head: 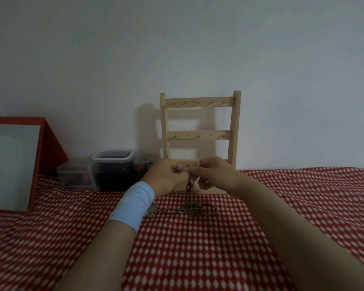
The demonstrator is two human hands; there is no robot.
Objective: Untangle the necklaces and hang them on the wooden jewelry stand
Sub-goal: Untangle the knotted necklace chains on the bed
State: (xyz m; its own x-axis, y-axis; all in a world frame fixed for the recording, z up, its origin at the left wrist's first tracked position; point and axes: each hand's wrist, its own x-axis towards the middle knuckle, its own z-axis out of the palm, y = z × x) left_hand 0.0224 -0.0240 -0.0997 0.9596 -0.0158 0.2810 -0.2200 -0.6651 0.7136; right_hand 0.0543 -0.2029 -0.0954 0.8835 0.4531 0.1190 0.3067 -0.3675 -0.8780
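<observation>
Head view: left hand (166, 177), right hand (215, 175) pinch thin dark necklaces (189, 210), tangled; flower pendant (152, 210) on cloth (198, 248).

A home dressing corner: red dotted tablecloth (198, 248), red-framed mirror (13, 166), plain wall (177, 49).

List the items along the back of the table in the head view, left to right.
Red-framed mirror → low clear box → lidded clear container → small jar → wooden jewelry stand.
</observation>
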